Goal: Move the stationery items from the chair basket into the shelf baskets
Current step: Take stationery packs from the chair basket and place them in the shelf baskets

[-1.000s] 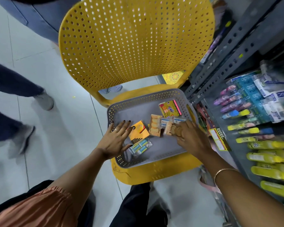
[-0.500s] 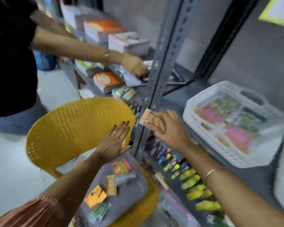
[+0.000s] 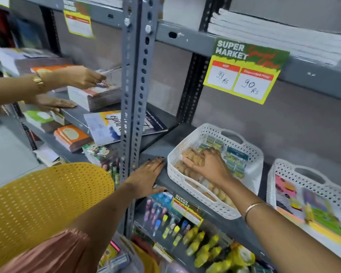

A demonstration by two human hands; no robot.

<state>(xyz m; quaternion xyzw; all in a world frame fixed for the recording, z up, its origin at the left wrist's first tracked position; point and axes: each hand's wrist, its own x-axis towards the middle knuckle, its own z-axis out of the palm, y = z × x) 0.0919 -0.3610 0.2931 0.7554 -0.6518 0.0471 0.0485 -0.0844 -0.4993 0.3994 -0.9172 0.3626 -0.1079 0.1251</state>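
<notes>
Left hand lies flat, fingers spread; right hand reaches forward (palm down), seemingly loose.

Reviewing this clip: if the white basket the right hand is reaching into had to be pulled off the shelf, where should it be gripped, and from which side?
Probably by the cut-out handle in the near end wall of the white basket, approached from the shelf front. That slot faces the person; the matching far handle sits against the back wall. The right hand is inside the basket; the left hand rests on the shelf edge.
</notes>
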